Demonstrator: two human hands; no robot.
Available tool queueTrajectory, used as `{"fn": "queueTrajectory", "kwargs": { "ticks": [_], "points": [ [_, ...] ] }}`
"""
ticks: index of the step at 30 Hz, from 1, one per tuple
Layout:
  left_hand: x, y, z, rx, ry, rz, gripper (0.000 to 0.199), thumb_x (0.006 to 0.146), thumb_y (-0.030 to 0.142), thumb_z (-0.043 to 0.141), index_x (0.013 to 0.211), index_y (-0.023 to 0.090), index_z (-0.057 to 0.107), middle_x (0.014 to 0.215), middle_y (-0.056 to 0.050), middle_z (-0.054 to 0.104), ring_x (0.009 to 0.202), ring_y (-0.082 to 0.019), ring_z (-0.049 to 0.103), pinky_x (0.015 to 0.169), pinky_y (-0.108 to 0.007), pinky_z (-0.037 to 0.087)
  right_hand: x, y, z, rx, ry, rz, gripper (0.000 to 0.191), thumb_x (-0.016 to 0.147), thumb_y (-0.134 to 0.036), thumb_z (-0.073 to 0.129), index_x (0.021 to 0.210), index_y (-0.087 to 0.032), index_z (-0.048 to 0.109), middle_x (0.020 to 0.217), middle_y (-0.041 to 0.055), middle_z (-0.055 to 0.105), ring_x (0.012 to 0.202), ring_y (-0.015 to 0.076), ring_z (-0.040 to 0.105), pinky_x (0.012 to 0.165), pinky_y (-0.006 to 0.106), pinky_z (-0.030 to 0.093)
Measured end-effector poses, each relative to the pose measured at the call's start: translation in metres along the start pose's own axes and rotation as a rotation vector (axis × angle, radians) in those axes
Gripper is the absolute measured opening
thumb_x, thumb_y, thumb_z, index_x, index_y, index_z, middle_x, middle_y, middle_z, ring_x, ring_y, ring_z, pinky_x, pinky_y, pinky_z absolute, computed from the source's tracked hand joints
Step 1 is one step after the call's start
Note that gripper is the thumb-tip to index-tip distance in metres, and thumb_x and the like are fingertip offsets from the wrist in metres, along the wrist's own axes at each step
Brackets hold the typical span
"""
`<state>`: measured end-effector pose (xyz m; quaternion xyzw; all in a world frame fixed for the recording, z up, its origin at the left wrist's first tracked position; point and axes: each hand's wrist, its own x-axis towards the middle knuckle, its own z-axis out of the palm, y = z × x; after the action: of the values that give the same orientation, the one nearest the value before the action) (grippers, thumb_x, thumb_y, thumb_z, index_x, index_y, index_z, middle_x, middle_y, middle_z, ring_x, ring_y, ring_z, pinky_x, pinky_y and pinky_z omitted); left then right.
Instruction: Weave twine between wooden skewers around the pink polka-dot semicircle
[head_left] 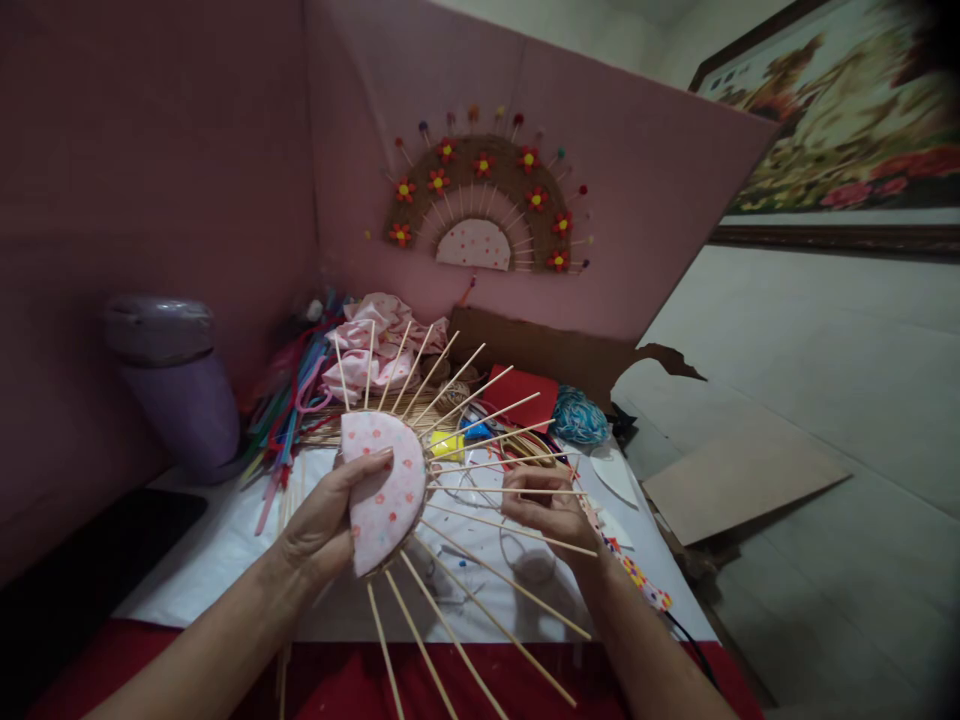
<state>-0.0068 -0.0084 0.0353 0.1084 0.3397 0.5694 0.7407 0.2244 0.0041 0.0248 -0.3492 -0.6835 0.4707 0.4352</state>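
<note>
A half-circle (386, 495) covered in white-pink fabric with small pinkish-red prints is gripped in my left hand (330, 510), thumb on its front face and fingers behind. From its curved edge several thin wooden sticks (491, 398) fan out up, right and down. My right hand (547, 510) is at the outer part of the sticks on the right, fingers curled and pressed together. Some sticks cross in front of it; whatever its fingertips pinch is too small to make out.
Upright behind stands a pink board bearing a finished-looking half-round fan decoration (480, 160) with red flowers. A purple tumbler (180, 390) is at left. Pipe cleaners (289, 420), crumpled fabric (382, 345), blue yarn (580, 415), red sheet (521, 393) and yellow packet (447, 446) crowd the white-covered table (247, 560).
</note>
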Motion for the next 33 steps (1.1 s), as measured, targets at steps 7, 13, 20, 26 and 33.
{"fn": "queueTrajectory", "kwargs": {
  "ticks": [7,13,20,26,33],
  "points": [
    [0.001,0.004,-0.002,-0.011,-0.013,0.031,0.016,0.072,0.002,0.052,0.083,0.008,0.062,0.068,-0.011,0.070,0.058,-0.020,0.066,0.056,-0.033,0.056,-0.003,-0.009,-0.030,0.075,0.204,-0.090,0.012,0.063,-0.027,0.068,0.067,-0.018,0.060,0.056,-0.0026,0.051,0.048,0.0083,0.040,0.044,0.021,0.029],
    [0.001,0.005,0.001,-0.017,0.010,0.058,0.014,0.072,0.002,0.051,0.081,0.008,0.060,0.066,-0.010,0.070,0.056,-0.020,0.066,0.054,-0.032,0.056,-0.008,-0.023,-0.038,0.071,0.320,-0.118,0.009,0.066,-0.025,0.065,0.067,-0.018,0.059,0.049,-0.0014,0.055,0.041,0.0080,0.041,0.038,0.021,0.025],
    [0.002,0.008,-0.001,-0.021,0.013,0.069,0.014,0.073,0.002,0.050,0.079,0.010,0.060,0.064,-0.010,0.070,0.055,-0.020,0.066,0.053,-0.033,0.056,-0.004,-0.017,-0.045,-0.096,0.304,-0.089,0.013,0.072,-0.026,0.061,0.080,-0.017,0.064,0.052,-0.0006,0.058,0.047,0.0100,0.049,0.043,0.022,0.033],
    [0.004,0.007,-0.004,0.038,0.008,0.039,0.014,0.072,0.003,0.053,0.082,0.009,0.061,0.066,-0.010,0.070,0.057,-0.021,0.066,0.054,-0.034,0.055,-0.007,-0.017,-0.049,0.059,0.385,-0.190,0.008,0.074,-0.022,0.059,0.080,-0.018,0.064,0.052,-0.0009,0.056,0.048,0.0086,0.044,0.044,0.022,0.028],
    [0.000,0.007,-0.004,0.026,-0.039,-0.019,0.014,0.072,0.003,0.052,0.081,0.008,0.062,0.067,-0.012,0.070,0.057,-0.021,0.066,0.055,-0.033,0.056,0.003,-0.007,-0.051,0.148,0.498,-0.103,0.013,0.073,-0.027,0.059,0.082,-0.017,0.062,0.050,-0.0037,0.051,0.037,0.0037,0.027,0.037,0.019,0.016]
  ]
}}
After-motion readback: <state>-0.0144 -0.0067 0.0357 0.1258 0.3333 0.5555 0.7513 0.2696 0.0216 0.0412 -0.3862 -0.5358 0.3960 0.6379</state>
